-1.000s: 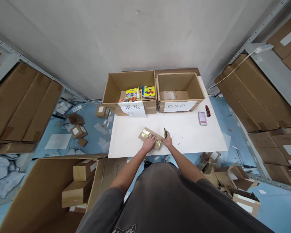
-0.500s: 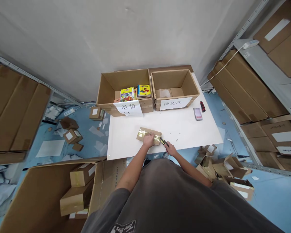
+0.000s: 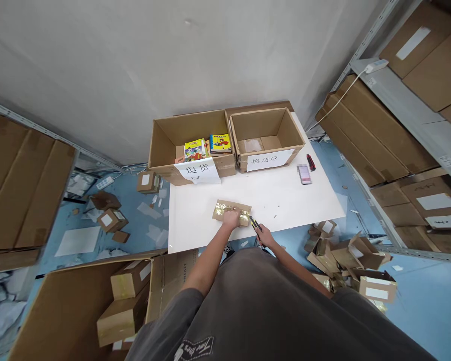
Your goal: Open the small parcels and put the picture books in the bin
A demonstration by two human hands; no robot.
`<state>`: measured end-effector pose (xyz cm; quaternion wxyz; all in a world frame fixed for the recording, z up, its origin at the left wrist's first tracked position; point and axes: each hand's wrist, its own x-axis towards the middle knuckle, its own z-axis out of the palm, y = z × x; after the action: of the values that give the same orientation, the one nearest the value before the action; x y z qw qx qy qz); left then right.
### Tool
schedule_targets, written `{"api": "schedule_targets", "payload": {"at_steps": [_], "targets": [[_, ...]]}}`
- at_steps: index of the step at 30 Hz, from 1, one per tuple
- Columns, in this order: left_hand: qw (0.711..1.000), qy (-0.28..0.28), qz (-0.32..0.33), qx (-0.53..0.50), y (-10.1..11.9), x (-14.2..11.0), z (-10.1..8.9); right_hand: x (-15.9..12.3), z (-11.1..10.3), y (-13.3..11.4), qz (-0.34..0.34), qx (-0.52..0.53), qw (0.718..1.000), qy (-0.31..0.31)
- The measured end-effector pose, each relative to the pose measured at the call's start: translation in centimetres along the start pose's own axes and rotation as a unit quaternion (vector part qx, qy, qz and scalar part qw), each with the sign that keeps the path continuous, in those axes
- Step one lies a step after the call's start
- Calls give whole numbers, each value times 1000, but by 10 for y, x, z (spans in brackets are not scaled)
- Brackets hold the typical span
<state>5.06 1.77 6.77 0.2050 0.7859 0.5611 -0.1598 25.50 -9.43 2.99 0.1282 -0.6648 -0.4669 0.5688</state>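
A small flat cardboard box, wrapped in shiny clear-yellow tape, lies on the white tabletop. My left hand is closed on its front middle and holds it down. In my right hand is a black and yellow utility knife, its tip pointing at the box's right end. Whether the blade touches the cardboard is too small to tell. Farther right on the table lie a red and black utility knife and a blurred phone-like rectangle.
Two open cartons with paper signs stand at the table's back: the left carton holds several colourful books. A large carton with boxes inside stands at lower left. Opened boxes litter the floor at right. Loaded shelves flank both sides.
The camera view has shifted slightly. My left hand stays on the box, and the knife in my right hand remains by its right end with only a slight shift.
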Motion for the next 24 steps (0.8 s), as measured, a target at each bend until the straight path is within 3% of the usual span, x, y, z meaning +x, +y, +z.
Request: {"api": "schedule_targets", "payload": {"at_steps": [15, 20, 24], "targets": [[1000, -9, 13, 8, 0, 3, -4, -8, 21, 13, -17, 62, 998, -10], [1000, -8, 22, -2, 0, 4, -5, -12, 18, 12, -10, 65, 998, -17], [999, -2, 26, -35, -11, 2, -5, -10, 9, 11, -9, 111, 994, 20]]}}
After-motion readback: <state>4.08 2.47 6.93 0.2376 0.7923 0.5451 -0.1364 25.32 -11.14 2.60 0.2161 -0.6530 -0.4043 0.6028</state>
